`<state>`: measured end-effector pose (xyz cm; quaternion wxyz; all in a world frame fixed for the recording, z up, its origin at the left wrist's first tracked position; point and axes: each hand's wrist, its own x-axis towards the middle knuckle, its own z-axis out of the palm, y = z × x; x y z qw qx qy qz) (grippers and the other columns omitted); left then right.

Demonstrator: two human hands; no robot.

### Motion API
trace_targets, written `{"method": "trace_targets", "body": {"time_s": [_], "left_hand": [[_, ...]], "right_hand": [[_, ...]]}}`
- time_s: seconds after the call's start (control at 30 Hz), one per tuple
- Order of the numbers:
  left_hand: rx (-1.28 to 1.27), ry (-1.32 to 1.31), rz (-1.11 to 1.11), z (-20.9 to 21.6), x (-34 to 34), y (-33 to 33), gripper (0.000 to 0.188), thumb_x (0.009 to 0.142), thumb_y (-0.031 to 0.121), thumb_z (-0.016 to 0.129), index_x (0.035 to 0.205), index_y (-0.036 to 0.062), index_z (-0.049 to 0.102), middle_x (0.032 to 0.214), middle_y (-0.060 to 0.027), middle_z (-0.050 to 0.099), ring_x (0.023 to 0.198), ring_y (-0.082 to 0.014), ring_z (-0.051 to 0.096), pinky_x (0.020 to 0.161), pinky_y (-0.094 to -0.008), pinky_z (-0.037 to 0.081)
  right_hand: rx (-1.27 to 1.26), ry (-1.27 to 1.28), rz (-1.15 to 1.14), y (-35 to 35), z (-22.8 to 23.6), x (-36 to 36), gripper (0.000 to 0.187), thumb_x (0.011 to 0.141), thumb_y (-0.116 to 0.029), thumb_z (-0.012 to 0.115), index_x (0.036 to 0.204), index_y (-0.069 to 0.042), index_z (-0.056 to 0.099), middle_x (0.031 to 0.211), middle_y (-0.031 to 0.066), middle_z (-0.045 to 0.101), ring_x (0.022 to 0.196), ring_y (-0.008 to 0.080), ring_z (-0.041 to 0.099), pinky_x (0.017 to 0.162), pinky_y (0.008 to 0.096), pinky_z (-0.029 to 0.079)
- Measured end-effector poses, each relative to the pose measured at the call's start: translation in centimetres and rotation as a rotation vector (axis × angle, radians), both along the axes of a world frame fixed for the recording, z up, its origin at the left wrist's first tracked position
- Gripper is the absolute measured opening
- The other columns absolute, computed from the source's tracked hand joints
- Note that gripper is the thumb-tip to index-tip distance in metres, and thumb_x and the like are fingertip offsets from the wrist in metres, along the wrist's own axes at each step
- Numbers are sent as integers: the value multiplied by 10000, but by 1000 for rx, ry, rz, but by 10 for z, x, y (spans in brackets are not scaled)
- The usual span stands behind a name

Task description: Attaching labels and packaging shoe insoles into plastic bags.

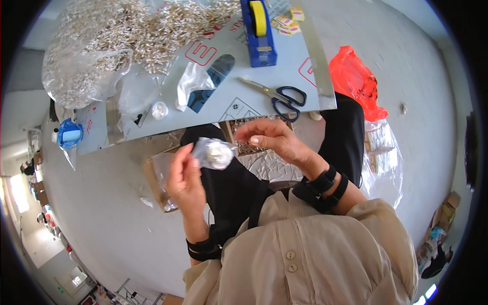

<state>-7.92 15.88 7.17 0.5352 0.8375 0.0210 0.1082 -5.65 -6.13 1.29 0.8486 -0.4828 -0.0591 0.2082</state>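
My left hand [186, 175] pinches the edge of a small clear plastic bag [202, 147] between thumb and fingers. Inside the bag is a round white bundle [219, 154], seen end on, perhaps cotton swabs. Just right of the bag is my right hand [277, 141], apart from it. Its fingers are loosely bent, with the thumb close below them, and nothing shows between them. Both hands are above my lap, in front of the table's near edge.
On the table [168, 109] lie a heap of thin sticks [147, 35], a blue tape dispenser [262, 48], dark-handled scissors [279, 97], yellow-white packets [287, 23] and a small white roundel [159, 110]. An open box [157, 175] stands below. A red plastic bag [356, 81] hangs at right.
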Motion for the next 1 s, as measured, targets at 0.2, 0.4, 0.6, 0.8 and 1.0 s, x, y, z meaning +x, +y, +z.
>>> {"method": "trace_targets", "body": {"time_s": [0.2,0.4,0.6,0.8,1.0], "left_hand": [[-151,197,492,-30,12,124,48,834,46,607,848,6,583,684,-28,558,532,-85,503,460,-215,406],[-275,223,479,-187,6,255,16,805,-20,565,814,-33,569,707,-97,571,666,-171,597,622,-262,518],[-95,337,440,-273,39,289,15,769,-61,538,771,-46,539,733,-149,562,641,-275,590,630,-354,567],[-905,247,871,-290,98,304,48,788,-41,539,830,-64,537,778,-156,562,698,-276,583,704,-409,569],[-841,348,993,-259,105,307,57,837,107,562,817,56,549,690,-33,529,636,-168,530,593,-293,471]], "right_hand": [[-182,163,-18,-12,4,-4,184,883,-86,565,1020,24,618,940,53,641,870,91,576,767,228,458],[-286,295,59,-1,1,0,194,863,-43,546,1021,42,621,928,77,654,866,107,584,770,235,455],[-370,410,60,4,-6,5,210,850,-16,531,1034,36,617,947,93,653,887,134,595,786,247,461],[-364,466,40,15,-14,11,210,845,-9,548,1038,44,611,965,97,652,901,139,595,795,246,459],[-372,476,49,27,-13,10,195,850,-24,563,1027,37,618,956,90,654,886,126,596,780,236,462]]}}
